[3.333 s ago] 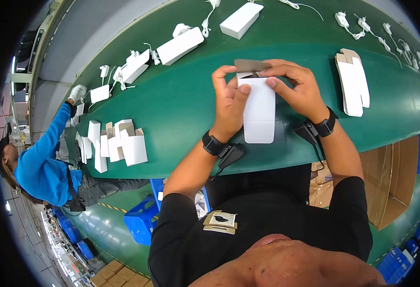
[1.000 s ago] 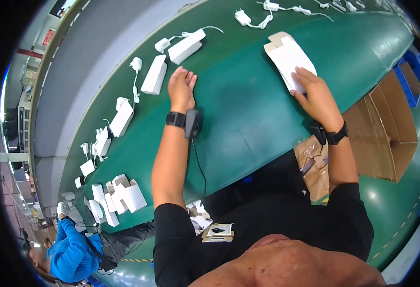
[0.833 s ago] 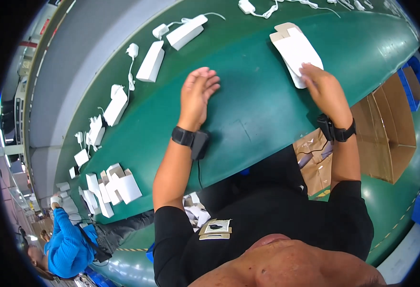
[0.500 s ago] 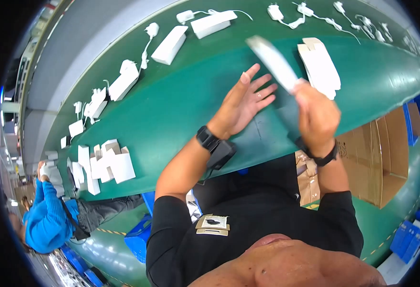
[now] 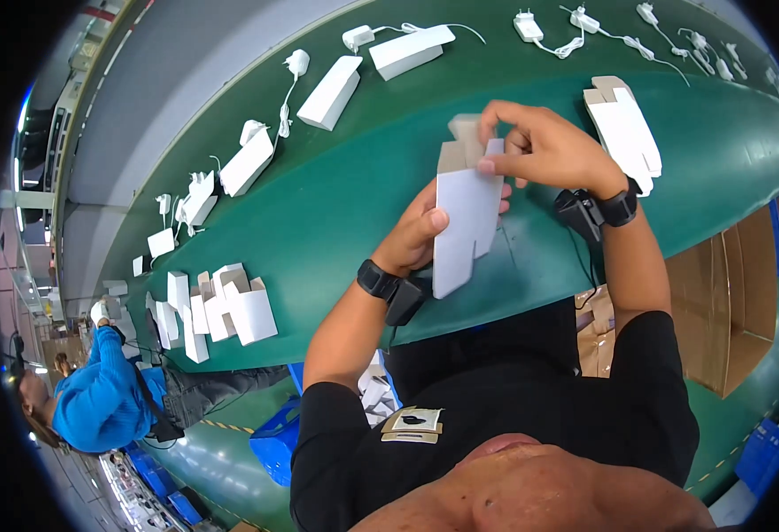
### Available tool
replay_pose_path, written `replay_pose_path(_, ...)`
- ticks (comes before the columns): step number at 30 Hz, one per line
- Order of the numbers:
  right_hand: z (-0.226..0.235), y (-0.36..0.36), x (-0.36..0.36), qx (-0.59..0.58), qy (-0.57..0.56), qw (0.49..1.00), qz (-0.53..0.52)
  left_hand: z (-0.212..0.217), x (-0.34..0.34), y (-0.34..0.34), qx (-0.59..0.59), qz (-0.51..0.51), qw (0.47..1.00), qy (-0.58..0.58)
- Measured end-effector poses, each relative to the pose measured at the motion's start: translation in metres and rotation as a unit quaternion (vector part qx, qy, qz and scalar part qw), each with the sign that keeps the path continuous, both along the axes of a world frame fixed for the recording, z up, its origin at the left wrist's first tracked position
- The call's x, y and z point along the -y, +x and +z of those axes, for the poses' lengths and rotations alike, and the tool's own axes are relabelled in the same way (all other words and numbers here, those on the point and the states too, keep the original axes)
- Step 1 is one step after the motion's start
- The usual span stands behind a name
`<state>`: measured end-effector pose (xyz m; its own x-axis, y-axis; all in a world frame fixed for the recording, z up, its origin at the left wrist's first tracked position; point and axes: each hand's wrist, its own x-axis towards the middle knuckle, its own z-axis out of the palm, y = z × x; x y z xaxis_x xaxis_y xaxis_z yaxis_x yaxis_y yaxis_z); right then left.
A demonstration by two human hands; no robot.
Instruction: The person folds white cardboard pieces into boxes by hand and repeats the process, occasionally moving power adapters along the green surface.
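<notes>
Above a long green conveyor belt [image 5: 319, 213] strewn with white cartons and corded chargers, the left hand [image 5: 416, 235] and right hand [image 5: 545, 151] both grip a flat white folding carton [image 5: 465, 217], beside a stack of carton blanks [image 5: 624, 129] and a blue-sleeved co-worker [image 5: 97, 399].

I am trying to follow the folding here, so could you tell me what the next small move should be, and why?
Probably fold the top flap down: the right hand pinches it while the left hand steadies the white box, whose top end looks open.
</notes>
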<state>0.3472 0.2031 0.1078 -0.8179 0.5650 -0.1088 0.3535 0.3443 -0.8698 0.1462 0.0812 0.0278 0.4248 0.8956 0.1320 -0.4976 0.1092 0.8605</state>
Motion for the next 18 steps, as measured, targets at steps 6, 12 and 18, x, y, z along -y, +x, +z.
replay_pose_path(6,-0.020,0.005,0.000,-0.080,-0.069,0.994,-0.001,0.005,-0.002,0.019,-0.036,0.224,0.974,0.002)
replay_pose_path(12,-0.051,-0.015,0.023,-0.306,-0.079,0.945,-0.083,0.000,0.001,0.003,-0.102,0.286,0.950,0.076)
replay_pose_path(18,-0.064,-0.006,0.020,-0.275,-0.112,0.954,-0.041,-0.005,0.004,0.011,-0.035,0.196,0.980,-0.013)
